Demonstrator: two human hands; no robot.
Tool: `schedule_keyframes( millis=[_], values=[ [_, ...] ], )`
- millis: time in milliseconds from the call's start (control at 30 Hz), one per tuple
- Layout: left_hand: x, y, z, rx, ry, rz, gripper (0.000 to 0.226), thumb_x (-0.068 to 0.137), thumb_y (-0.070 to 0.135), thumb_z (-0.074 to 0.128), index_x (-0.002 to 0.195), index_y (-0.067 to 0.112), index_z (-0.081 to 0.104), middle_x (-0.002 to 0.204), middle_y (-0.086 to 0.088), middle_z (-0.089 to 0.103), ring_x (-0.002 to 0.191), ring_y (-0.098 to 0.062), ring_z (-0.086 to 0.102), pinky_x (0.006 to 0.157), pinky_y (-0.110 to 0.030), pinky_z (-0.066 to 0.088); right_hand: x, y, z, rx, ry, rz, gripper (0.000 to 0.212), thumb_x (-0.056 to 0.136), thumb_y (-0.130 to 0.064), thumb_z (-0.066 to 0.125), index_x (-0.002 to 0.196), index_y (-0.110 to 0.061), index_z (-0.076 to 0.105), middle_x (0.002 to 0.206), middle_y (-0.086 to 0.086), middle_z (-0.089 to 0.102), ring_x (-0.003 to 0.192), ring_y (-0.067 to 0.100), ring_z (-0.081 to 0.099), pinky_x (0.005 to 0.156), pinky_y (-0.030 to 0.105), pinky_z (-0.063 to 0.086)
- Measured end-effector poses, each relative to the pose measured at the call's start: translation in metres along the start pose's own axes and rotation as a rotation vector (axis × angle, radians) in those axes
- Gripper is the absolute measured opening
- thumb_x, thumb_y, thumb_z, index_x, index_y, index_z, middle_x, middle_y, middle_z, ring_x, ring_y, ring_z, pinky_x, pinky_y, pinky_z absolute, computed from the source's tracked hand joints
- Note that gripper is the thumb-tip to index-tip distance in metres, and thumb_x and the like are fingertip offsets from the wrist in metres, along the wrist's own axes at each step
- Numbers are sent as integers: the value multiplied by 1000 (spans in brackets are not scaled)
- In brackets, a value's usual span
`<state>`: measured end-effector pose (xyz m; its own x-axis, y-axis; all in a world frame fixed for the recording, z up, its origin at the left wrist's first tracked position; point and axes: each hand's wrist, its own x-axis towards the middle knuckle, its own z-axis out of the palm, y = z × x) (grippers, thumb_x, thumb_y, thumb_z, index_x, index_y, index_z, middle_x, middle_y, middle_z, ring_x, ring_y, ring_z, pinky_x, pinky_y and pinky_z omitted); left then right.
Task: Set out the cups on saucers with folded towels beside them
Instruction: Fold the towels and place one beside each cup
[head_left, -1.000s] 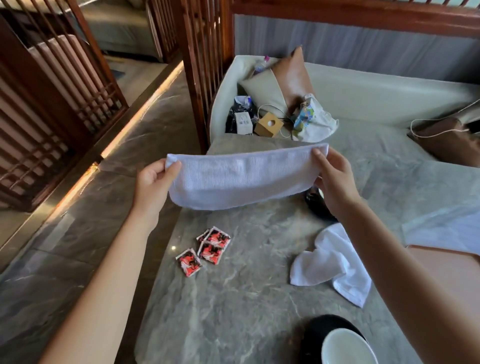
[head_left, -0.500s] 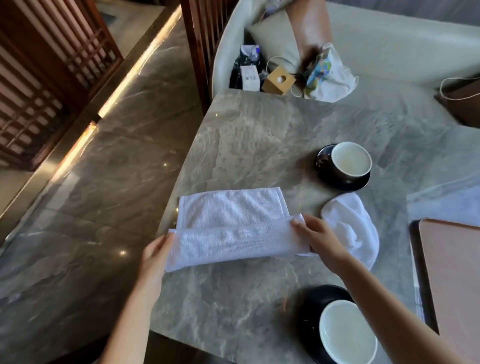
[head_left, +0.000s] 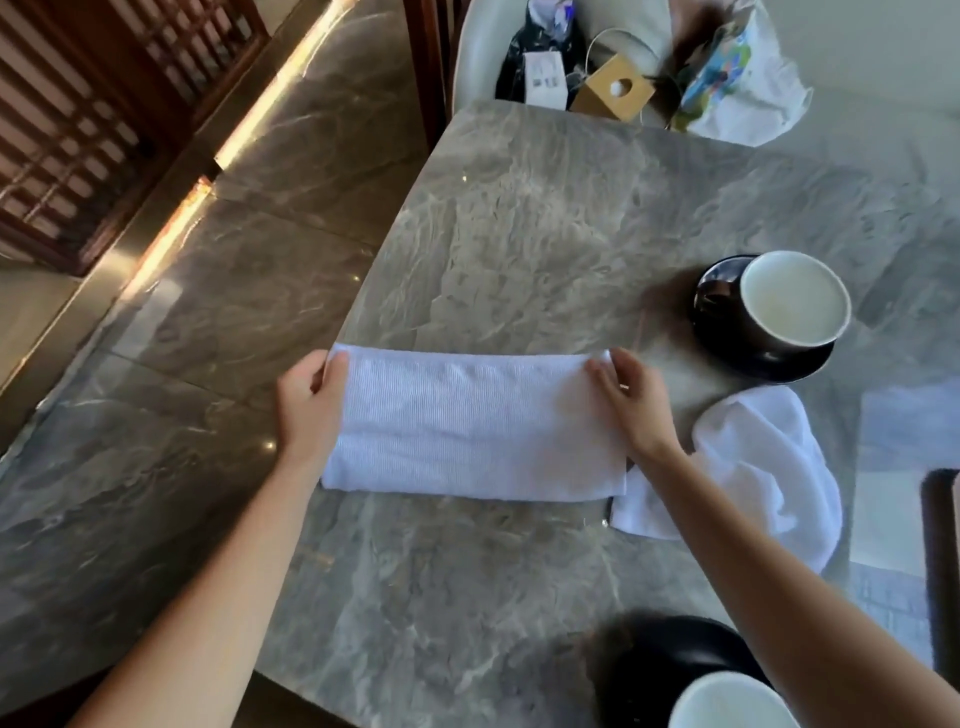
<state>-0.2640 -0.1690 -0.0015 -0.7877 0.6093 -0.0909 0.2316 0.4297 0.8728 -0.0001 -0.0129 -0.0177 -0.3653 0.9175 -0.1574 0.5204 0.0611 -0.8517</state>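
Grey marble table (head_left: 519, 234), with folded white towel (head_left: 472, 431) flat near its left edge; left hand (head_left: 306, 405) and right hand (head_left: 634, 405) pinching its far corners. Crumpled towel (head_left: 769, 467) touching at right, cup (head_left: 795, 299) on dark saucer (head_left: 769, 364) beyond.

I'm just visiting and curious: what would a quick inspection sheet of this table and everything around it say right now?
Surface: grey marble table, bare in the middle.
Job's things: folded towel lying flat; second towel crumpled to its right; far cup on a dark saucer; near cup on a saucer, partly out of frame.
Clutter: nothing seen on the table.
Hands: left hand and right hand each pinch an end of the folded towel.
Cables: white cord on the seat.
Surroundings: cushioned seat with a wooden box and bags; marble floor; wooden lattice screen.
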Motion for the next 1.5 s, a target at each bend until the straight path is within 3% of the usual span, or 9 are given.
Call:
schedule_keyframes(
  millis=[233,367,467,533,633,700,800,1100,1500],
  values=[
    [18,-24,8,185,11,64,44,88,15,52,53,16,26,50,3,23,46,-5,22,42,-18,16,9,12,10,-307,124,-33,33,91,-34,54,62,-32,39,50,-8,42,50,7,41,47,31,29],
    [20,-29,10,271,21,91,41,87,17,52,54,6,31,49,0,26,49,-11,23,44,-22,16,9,6,14,-405,141,15,8,89,-35,54,91,-27,55,66,-7,56,69,24,56,56,30,33],
    [28,-24,3,345,-55,128,34,86,20,54,56,13,39,48,3,33,44,-9,31,44,-19,23,6,-2,15,-429,142,8,21,86,-30,57,107,-31,55,85,-10,57,80,23,59,64,31,40],
    [29,-18,-4,384,-52,128,10,85,21,56,77,14,53,66,2,49,58,-3,47,54,-11,33,4,-10,12,-447,172,-70,33,84,-29,60,116,-29,53,103,-6,56,90,20,58,69,33,43],
    [10,-8,2,475,-96,343,30,86,29,48,114,18,52,115,-1,52,102,-15,51,86,-26,36,-9,-27,25,-597,157,-364,39,85,-35,52,122,-25,53,119,2,55,106,26,48,86,43,42],
    [-14,-5,20,607,-310,531,45,89,35,41,131,20,46,139,2,47,126,-13,41,102,-33,26,-25,-36,52,-678,-40,-529,47,89,-40,45,133,-22,48,138,3,50,125,26,39,104,46,32],
    [-35,-14,41,804,-475,616,55,90,35,34,141,14,37,152,3,28,141,-15,25,113,-40,14,-43,-29,90,-738,-322,-541,60,96,-44,31,149,-14,26,157,4,24,147,25,14,118,53,14],
    [-23,-36,31,962,-447,581,66,90,52,29,147,19,22,157,0,17,145,-15,15,116,-43,11,-33,-8,81,-880,-360,-592,70,96,-53,26,150,-9,18,159,6,16,148,21,11,119,47,15],
    [-20,-40,15,983,-414,530,61,96,47,14,147,16,23,156,-2,18,145,-17,12,118,-39,6,-11,22,17,-913,-383,-609,72,95,-53,27,151,-8,14,160,8,13,148,21,7,120,43,9]
  ],
)
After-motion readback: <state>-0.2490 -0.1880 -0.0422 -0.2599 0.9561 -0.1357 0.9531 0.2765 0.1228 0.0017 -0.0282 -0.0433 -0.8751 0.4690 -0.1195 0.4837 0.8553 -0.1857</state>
